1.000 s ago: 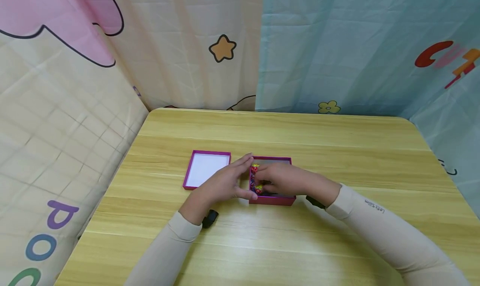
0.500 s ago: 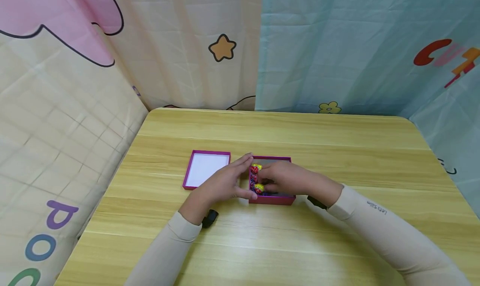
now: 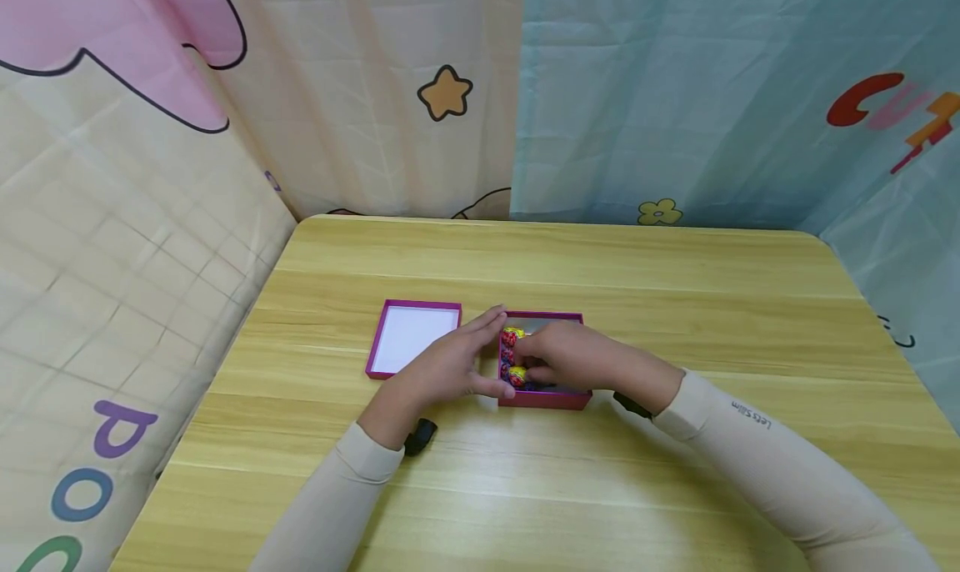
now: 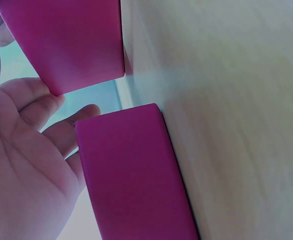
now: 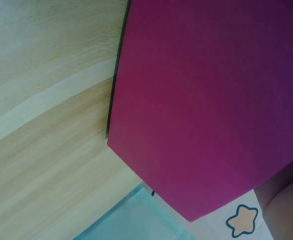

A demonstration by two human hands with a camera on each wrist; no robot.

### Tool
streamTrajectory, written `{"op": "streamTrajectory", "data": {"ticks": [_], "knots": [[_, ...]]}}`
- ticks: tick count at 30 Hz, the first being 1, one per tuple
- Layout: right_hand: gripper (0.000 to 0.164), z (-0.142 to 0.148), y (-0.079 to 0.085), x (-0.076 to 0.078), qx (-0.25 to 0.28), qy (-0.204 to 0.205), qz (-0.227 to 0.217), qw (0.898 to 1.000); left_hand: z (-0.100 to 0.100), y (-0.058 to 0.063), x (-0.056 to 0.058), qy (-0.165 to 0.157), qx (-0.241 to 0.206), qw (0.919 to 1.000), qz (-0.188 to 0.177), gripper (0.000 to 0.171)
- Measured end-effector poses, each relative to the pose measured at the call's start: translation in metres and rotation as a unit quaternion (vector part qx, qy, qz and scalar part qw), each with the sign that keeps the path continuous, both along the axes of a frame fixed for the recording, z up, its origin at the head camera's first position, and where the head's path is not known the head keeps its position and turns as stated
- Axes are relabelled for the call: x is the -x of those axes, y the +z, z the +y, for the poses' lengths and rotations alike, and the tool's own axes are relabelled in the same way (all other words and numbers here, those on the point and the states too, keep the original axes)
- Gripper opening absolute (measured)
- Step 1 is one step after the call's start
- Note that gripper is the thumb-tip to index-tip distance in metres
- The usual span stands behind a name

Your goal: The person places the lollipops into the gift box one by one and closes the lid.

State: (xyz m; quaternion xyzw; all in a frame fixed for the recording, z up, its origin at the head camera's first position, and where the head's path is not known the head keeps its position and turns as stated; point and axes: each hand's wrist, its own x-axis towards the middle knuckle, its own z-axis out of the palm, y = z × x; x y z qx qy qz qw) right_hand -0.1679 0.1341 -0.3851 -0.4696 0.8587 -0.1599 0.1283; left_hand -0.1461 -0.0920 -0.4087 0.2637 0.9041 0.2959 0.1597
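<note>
A magenta box (image 3: 546, 400) stands uncovered on the table, with round sweets in red and yellow wrappers (image 3: 517, 377) along its left inner side. My left hand (image 3: 450, 363) spans that side, forefinger at the far corner and thumb at the near one, the fingers fairly straight. In the left wrist view the box wall (image 4: 81, 45) is above and the lid's wall (image 4: 131, 175) below, the palm (image 4: 26, 165) to their left. My right hand (image 3: 573, 355) reaches into the box with bent fingers beside the sweets; its fingertips are hidden. The box wall (image 5: 201, 110) fills most of the right wrist view.
The magenta lid (image 3: 415, 338) lies with its white inside up, left of the box, partly behind my left hand. Both stand on a pale wooden table (image 3: 675, 305). Printed curtains (image 3: 660, 97) hang behind the table and at its sides.
The right hand has shifted very slightly inside the box, and more of the near sweet shows beside the thumb than a second ago. Left hand, box and lid stay put.
</note>
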Motion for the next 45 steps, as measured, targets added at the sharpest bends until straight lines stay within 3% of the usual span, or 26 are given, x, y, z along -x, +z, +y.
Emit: {"op": "streamTrajectory", "data": {"ticks": [11, 18, 29, 34, 39, 45], "knots": [[0.006, 0.0, 0.001, 0.0, 0.001, -0.003, -0.014, 1.0, 0.0, 0.001, 0.0, -0.001, 0.0, 1.0, 0.001, 0.112], [0.005, 0.008, 0.007, 0.002, 0.043, -0.013, -0.027, 0.999, 0.001, 0.002, -0.001, 0.003, 0.001, 1.0, -0.002, 0.112], [0.013, 0.04, 0.019, -0.001, 0.086, -0.093, -0.034, 0.991, 0.004, 0.006, -0.001, 0.013, 0.021, 0.9997, -0.002, 0.112], [0.016, 0.045, 0.025, -0.005, 0.126, -0.137, -0.043, 0.982, 0.003, 0.007, 0.001, 0.0, 0.038, 0.9991, 0.016, 0.114], [0.013, 0.037, 0.025, -0.012, 0.197, -0.175, -0.043, 0.964, 0.001, 0.01, 0.002, -0.021, 0.047, 0.9977, 0.044, 0.111], [0.039, 0.012, 0.022, -0.022, 0.264, -0.201, -0.083, 0.94, -0.008, 0.018, 0.003, -0.012, 0.018, 0.9982, 0.056, 0.101]]}}
